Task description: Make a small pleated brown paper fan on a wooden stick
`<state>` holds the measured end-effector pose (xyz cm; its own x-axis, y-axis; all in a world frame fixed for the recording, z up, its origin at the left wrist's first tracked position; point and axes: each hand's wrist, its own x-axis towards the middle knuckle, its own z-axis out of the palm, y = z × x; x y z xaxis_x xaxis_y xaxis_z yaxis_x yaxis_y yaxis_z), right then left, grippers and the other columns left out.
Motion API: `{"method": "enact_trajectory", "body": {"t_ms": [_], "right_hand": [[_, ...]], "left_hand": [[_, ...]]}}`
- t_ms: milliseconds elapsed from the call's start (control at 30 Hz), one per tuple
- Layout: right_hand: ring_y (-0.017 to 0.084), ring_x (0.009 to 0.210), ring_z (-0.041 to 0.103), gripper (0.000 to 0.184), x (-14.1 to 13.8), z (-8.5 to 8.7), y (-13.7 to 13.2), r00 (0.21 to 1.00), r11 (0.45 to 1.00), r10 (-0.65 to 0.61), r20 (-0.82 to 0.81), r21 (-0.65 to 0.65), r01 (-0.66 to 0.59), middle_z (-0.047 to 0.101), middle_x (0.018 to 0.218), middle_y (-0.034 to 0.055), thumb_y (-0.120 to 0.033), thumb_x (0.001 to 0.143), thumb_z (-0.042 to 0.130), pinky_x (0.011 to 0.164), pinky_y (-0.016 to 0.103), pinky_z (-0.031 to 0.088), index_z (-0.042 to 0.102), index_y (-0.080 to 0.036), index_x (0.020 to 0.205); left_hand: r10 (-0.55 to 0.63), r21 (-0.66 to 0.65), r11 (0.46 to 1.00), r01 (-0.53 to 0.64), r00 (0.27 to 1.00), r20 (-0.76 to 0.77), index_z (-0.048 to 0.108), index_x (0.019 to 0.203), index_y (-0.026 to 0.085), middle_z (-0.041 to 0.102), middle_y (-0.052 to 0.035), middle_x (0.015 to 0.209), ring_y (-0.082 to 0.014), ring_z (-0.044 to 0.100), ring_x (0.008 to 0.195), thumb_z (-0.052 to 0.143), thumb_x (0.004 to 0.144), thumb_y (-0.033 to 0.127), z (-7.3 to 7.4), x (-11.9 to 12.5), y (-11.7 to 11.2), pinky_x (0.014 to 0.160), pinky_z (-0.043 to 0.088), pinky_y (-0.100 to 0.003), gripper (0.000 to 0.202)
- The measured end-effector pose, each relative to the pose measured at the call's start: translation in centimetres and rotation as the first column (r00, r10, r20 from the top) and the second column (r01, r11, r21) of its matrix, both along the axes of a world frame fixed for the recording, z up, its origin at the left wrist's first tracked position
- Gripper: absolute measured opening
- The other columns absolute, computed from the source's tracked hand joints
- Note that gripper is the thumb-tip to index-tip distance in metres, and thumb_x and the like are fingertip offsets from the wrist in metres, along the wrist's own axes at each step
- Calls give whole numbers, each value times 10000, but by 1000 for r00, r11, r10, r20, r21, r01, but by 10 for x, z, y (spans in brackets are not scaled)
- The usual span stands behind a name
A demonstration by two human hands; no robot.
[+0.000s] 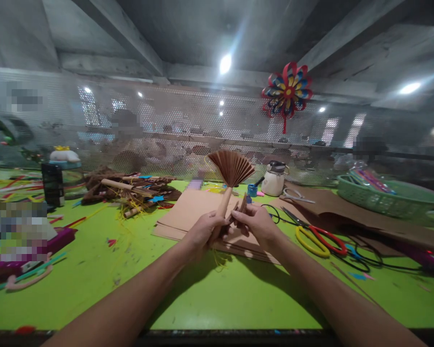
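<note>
My left hand (205,230) is closed round a tan paper stick (223,202) that carries a brown pleated paper fan (232,166) at its top, held upright above the green table (210,294). My right hand (256,221) pinches small folded brown paper pieces (241,206) right beside the stick, touching the left hand's fingers. Both hands hover over a stack of brown cardboard sheets (188,209).
Red and yellow scissors (316,236) and black-handled scissors (358,260) lie to the right, with a green basket (386,196) beyond. A white glue jar (273,179), a pile of brown paper sticks (130,189), a black box (52,184) and a hanging pinwheel (287,92) sit behind. Mesh screen at the back.
</note>
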<state>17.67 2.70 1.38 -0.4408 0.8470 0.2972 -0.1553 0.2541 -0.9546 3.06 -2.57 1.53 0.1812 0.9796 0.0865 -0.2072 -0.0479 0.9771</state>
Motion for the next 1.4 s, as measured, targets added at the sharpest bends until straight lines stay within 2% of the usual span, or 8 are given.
{"method": "enact_trajectory", "body": {"t_ms": [133, 267, 467, 700, 900, 1033, 1200, 1400], "right_hand": [[62, 379, 411, 275, -1, 0, -3, 999, 1000, -11, -37, 4, 11, 583, 534, 15, -380, 640, 677, 342, 197, 282, 565, -129, 633], [52, 380, 392, 251, -3, -1, -6, 997, 999, -36, -74, -4, 36, 580, 551, 15, -349, 648, 673, 349, 193, 280, 560, -125, 639], [47, 372, 372, 268, -3, -3, -2, 993, 995, -87, -84, -51, 83, 570, 528, 4, -349, 600, 713, 348, 190, 240, 578, -122, 645], [58, 403, 413, 292, -1, -10, 4, 992, 976, 96, -83, -190, -110, 551, 500, 5, -357, 599, 728, 390, 193, 260, 593, -101, 645], [83, 495, 495, 349, -3, -9, 2, 991, 971, 45, -122, -229, -72, 595, 627, 29, -418, 626, 704, 450, 209, 370, 592, -109, 742], [97, 499, 518, 342, -4, -5, -2, 994, 988, 21, -111, -150, -38, 591, 631, 30, -444, 658, 670, 453, 228, 408, 576, -119, 713], [114, 490, 520, 340, -2, 3, -8, 993, 998, -39, -115, -58, 33, 576, 561, 29, -442, 658, 669, 472, 259, 435, 611, -107, 678], [66, 379, 403, 311, 3, 6, -4, 984, 996, -85, -157, -44, 79, 477, 456, -34, -417, 639, 692, 356, 209, 305, 606, -118, 661]], "left_hand": [[53, -64, 997, -50, 997, 54, 541, 739, 119, 587, -78, 706, -125, 549, 589, 501, 665, 223, 0, 0, 1, 342, 217, -160, 134], [115, -117, 988, -100, 984, 134, 487, 688, 143, 565, -63, 663, -163, 593, 650, 505, 661, 237, -1, -1, 4, 343, 206, -158, 100], [-10, -63, 998, 19, 989, 146, 525, 730, 148, 594, -70, 757, -147, 563, 685, 504, 666, 273, 7, -3, -2, 365, 247, -157, 143], [-172, -99, 980, 174, 985, 24, 595, 710, 113, 558, -66, 720, -99, 456, 568, 501, 663, 261, 8, -1, -6, 370, 233, -160, 181], [31, -44, 998, -33, 998, -47, 565, 662, 128, 498, -7, 588, -74, 414, 477, 501, 686, 277, 1, -6, 3, 384, 251, -176, 164], [151, 16, 988, -151, 973, -175, 538, 673, 137, 476, 16, 525, -73, 391, 406, 538, 710, 316, -3, -10, 11, 388, 281, -201, 183], [153, 28, 988, -150, 971, -181, 506, 698, 141, 505, 6, 571, -74, 421, 432, 592, 716, 351, -5, -9, 14, 402, 306, -200, 228], [115, 6, 993, -117, 964, -239, 508, 665, 150, 502, 3, 537, -83, 435, 439, 609, 713, 379, -5, -5, 11, 409, 289, -197, 255]]}}
